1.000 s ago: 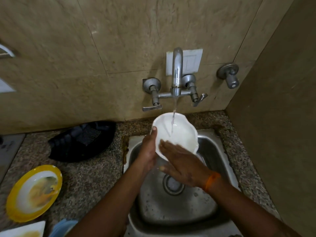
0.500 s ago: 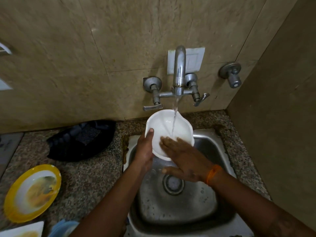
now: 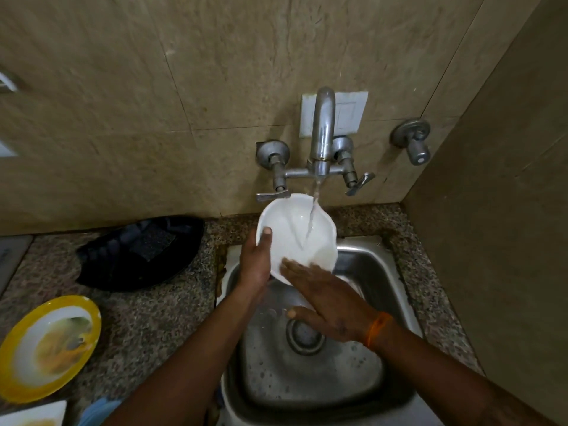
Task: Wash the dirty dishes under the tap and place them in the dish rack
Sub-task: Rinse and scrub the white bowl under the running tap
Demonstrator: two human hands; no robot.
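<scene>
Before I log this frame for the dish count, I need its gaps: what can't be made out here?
All in the head view:
- White bowl: its underside faces away; left hand and right hand cover the near rim.
- Right hand's fingers: motion-blurred.
- Dish rack: not identifiable.
- White plate and a blue item: cut off by the bottom edge.
- Yellow-rimmed plate: left edge clips it.

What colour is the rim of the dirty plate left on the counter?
Yellow, around a white centre smeared with orange-brown residue; the plate shows in the head view, lower left.
</scene>
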